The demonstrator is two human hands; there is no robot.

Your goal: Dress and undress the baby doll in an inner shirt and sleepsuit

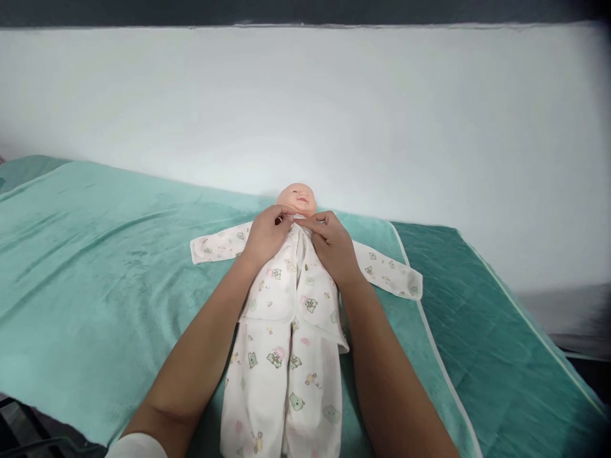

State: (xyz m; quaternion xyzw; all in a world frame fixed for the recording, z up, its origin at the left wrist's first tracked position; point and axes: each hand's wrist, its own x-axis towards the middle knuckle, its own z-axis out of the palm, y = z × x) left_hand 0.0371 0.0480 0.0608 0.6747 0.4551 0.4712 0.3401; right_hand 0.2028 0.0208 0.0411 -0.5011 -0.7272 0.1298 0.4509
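Both hands meet at the doll's [296, 198] neck: the left hand [267, 234] pinches one edge of the white printed jacket [305, 286] at the collar, the right hand [331, 245] pinches the other edge, fingers closed on the cloth. The doll lies on its back on a green blanket [95, 254] over the bed [501, 343], sleeves spread wide, matching trousers [281, 388] below.

One baby doll [296, 198] is counted, laid on its back toward the far edge of the bed. One printed white sleepsuit [286, 318] is worn by it, two sleeves spread out. One teal blanket [95, 267] is spread over one darker teal mattress [501, 343]. Two hands are seen at the collar: left hand [267, 234], right hand [334, 245].
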